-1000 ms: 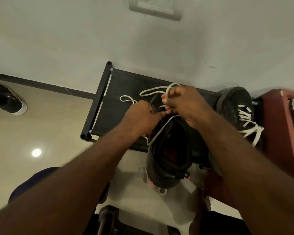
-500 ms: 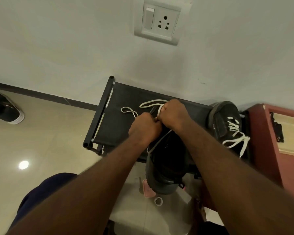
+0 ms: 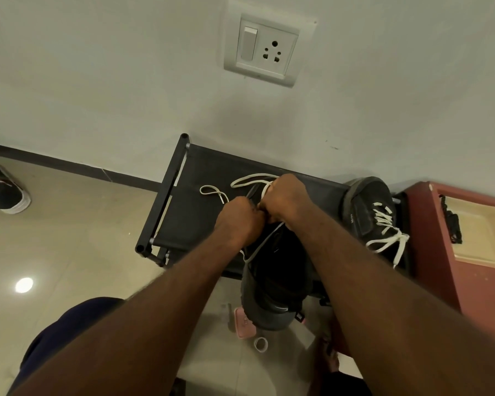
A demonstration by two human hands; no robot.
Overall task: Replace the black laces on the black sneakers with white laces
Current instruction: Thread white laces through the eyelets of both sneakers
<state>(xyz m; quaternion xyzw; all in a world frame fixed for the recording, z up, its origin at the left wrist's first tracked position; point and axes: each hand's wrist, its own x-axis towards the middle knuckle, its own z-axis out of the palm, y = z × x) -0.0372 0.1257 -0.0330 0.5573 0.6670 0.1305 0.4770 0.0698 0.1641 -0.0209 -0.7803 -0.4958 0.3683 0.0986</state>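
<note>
A black sneaker (image 3: 275, 284) lies heel toward me on the edge of a black rack (image 3: 200, 178). My left hand (image 3: 237, 217) and my right hand (image 3: 286, 198) are curled side by side over its lace area. Both pinch a white lace (image 3: 252, 178), which loops onto the rack behind them and trails down the shoe's left side. My fingertips and the eyelets are hidden. A second black sneaker (image 3: 369, 212), threaded with white laces, stands at the rack's right end.
A red cabinet (image 3: 429, 252) with a cream tray and a dark bundle stands at the right. On the floor lie a pink object (image 3: 243, 324), a small tape roll (image 3: 260, 343) and another dark shoe (image 3: 3, 192) at far left. A wall socket (image 3: 265, 50) sits above.
Both hands have closed in over the shoe's lace area and now sit knuckle to knuckle. The head view tilted up, showing more wall and the socket.
</note>
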